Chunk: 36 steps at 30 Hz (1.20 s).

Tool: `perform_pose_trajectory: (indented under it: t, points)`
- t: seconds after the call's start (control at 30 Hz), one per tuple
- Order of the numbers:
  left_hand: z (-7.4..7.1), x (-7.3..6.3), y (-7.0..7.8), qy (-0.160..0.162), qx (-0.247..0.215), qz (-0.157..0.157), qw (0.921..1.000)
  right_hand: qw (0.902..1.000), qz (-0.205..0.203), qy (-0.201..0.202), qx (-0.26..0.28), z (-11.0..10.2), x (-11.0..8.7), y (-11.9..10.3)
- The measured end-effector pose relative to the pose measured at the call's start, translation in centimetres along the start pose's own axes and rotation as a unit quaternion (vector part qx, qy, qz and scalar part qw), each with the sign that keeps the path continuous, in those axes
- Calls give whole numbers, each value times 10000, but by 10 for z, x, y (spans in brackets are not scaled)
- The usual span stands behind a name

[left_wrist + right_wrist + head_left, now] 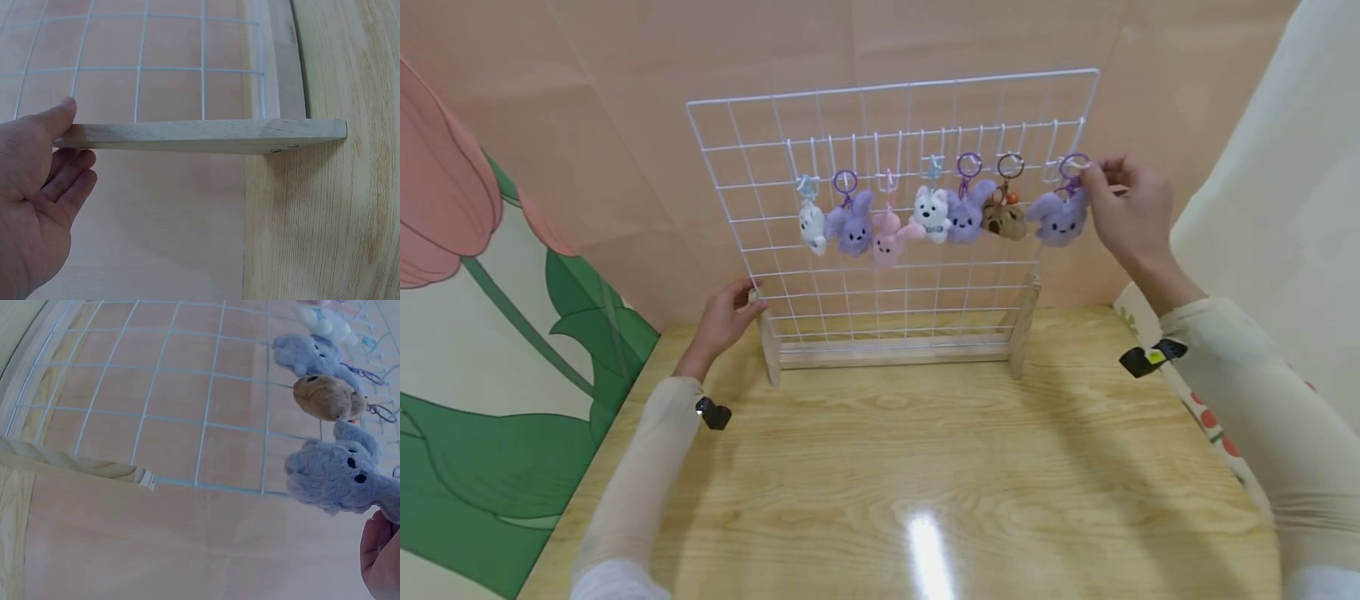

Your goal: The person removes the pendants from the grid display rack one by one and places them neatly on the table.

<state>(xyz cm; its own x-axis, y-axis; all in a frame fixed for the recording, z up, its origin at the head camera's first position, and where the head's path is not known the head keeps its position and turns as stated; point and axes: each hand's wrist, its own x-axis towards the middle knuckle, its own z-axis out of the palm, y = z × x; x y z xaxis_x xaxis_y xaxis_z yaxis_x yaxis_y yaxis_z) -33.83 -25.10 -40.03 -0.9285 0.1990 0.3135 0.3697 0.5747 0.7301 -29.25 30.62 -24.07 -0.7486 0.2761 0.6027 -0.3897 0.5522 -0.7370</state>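
A white wire grid rack (895, 287) stands upright in a wooden base, with plush keychains hanging from its hooks. My left hand (724, 321) holds the top of the left wooden upright (187, 131), thumb on one side and fingers on the other. At the far right of the row, my right hand (1131, 208) pinches at the ring of a purple plush bunny keychain (1062, 218), which hangs by the right edge of the grid. In the right wrist view that bunny (328, 475) is beside the fingers, while the ring is mostly out of frame.
Left of the held bunny hang a brown plush keychain (1004, 220), a purple bunny (964, 218), a white plush dog (931, 213), a pink bunny (889, 240), another purple bunny (852, 225) and a white plush (812, 227). The rack stands on a wood-grain table (850, 467).
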Motion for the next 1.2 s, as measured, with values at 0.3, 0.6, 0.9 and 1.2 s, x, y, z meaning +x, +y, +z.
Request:
perform_pose_trajectory:
  t: [0.3,0.6,0.9,1.2]
  points:
    - [-1,0,2,-16,7,-4,10000,9997,2,88,245,-8,-6,-6]
    - [-1,0,3,-27,121,12,9999,9992,-37,257,319,-16,-19,-12]
    - [0,-1,3,-51,100,-56,9999,9994,-102,122,314,-25,-40,-7]
    - [-1,-1,4,-83,136,-56,9999,9997,-93,-230,-83,-30,-68,14]
